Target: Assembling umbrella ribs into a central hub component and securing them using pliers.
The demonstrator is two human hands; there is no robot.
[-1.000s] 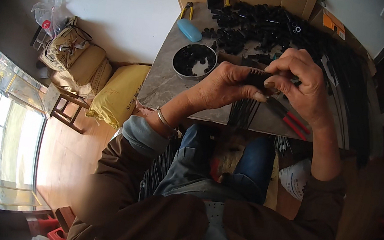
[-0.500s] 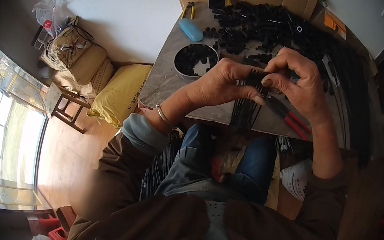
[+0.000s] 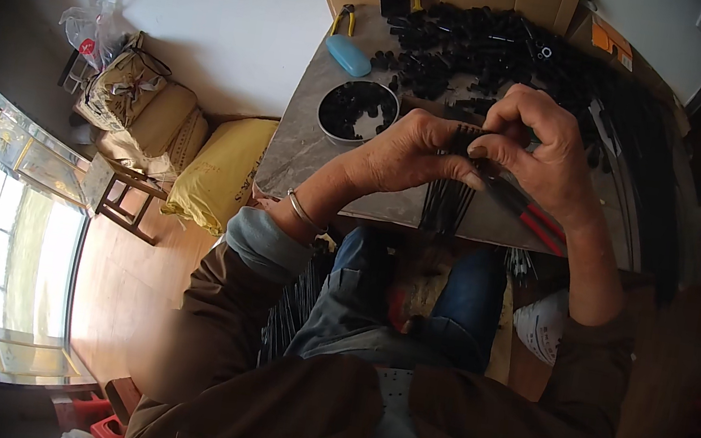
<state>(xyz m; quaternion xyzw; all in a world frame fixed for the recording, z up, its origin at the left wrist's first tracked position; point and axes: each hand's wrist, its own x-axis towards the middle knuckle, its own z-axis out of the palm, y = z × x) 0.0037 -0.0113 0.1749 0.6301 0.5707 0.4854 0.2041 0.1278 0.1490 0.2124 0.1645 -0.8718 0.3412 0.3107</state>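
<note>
Between my hands, above the table, is a small black piece with a row of comb-like teeth. My left hand is closed on it from the left, thumb below and forefinger above. The curled fingers and thumb of my right hand pinch at its right end; what lies under those fingertips is hidden. Below the piece, a bundle of thin black rods reaches down to the table's near edge. I cannot tell whether the rods are joined to it. Red-handled pliers lie beside my right wrist.
Small black parts fill part of a metal bowl. A large heap of black parts covers the table's far side, with long black rods along the right. A blue case and yellow-handled pliers lie far left.
My right thumb and fingers have shifted slightly left along the toothed piece. My left hand stays nearly in place.
</note>
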